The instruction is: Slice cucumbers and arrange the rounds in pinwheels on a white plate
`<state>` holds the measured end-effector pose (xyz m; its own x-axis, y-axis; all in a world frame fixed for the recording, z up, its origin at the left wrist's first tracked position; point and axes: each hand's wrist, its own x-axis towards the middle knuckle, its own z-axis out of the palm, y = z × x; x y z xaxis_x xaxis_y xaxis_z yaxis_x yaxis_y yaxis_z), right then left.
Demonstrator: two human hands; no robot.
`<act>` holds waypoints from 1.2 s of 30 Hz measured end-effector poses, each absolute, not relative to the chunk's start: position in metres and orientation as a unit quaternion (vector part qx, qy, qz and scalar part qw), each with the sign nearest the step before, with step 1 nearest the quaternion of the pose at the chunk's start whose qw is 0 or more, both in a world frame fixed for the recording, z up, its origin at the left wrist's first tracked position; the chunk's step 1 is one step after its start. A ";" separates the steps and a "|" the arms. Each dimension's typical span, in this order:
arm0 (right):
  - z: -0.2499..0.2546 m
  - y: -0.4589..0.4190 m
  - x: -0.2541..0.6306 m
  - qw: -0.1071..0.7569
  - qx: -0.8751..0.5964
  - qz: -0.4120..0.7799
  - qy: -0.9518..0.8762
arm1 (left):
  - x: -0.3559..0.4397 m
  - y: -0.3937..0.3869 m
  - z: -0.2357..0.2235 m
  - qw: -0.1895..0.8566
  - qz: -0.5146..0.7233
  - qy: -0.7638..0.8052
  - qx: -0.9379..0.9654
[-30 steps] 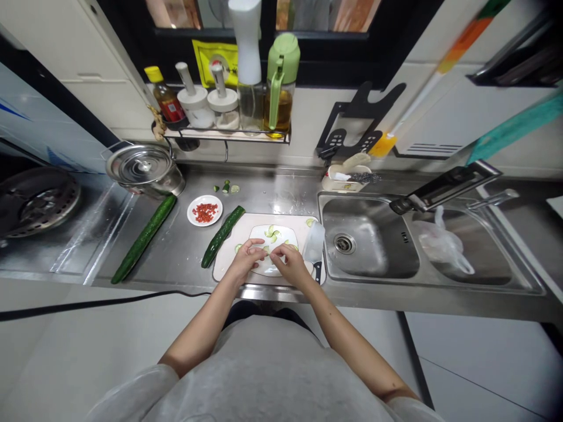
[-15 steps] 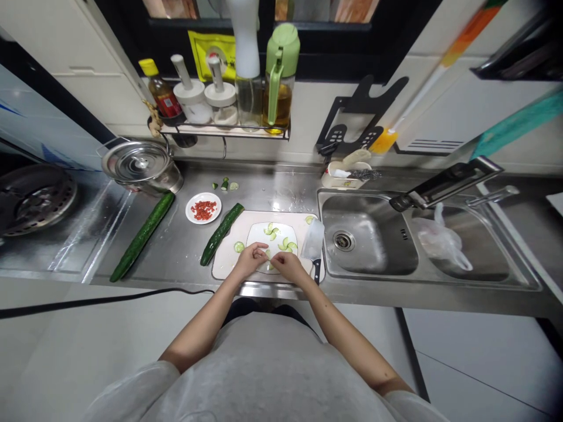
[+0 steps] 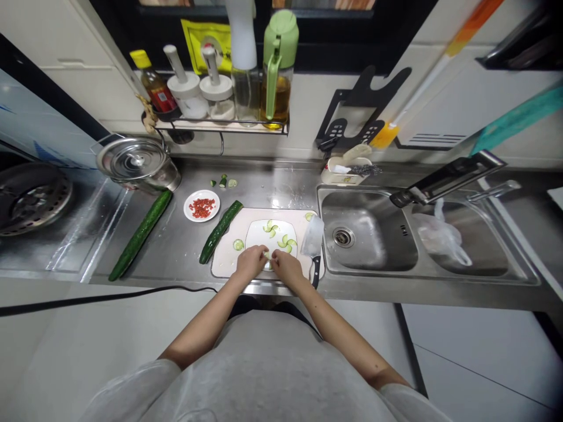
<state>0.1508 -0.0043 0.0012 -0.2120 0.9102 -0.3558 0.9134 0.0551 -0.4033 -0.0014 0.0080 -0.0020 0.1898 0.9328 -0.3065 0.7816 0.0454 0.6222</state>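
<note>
A white squarish plate [image 3: 256,232] rests on a pale cutting board [image 3: 229,266]. Thin cucumber slices [image 3: 287,243] lie on it in two small pinwheel shapes. At the plate's near edge, my left hand [image 3: 252,261] and my right hand [image 3: 287,266] face each other with fingers closed in a pinch. Pale green cucumber slices show between the fingertips, partly hidden by them. A round cucumber slice [image 3: 238,244] is left of the plate. On the board's right side lies a cleaver [image 3: 313,235], its black handle toward me.
A cut cucumber [image 3: 221,232] leans over the board's left edge; a whole cucumber [image 3: 141,235] lies farther left. Behind are a small plate [image 3: 187,214] of chopped red pieces and cucumber ends [image 3: 223,180]. A lidded steel pot [image 3: 152,173] stands left, a double sink [image 3: 368,234] right.
My left hand's fingers, more spread before, have curled in at the near side of the plate. My right hand's fingers have also drawn in, staying close by. The view has shifted slightly.
</note>
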 end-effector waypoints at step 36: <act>-0.012 -0.028 0.151 -0.016 0.561 -0.153 0.814 | -0.004 0.002 -0.010 0.272 0.068 0.596 0.752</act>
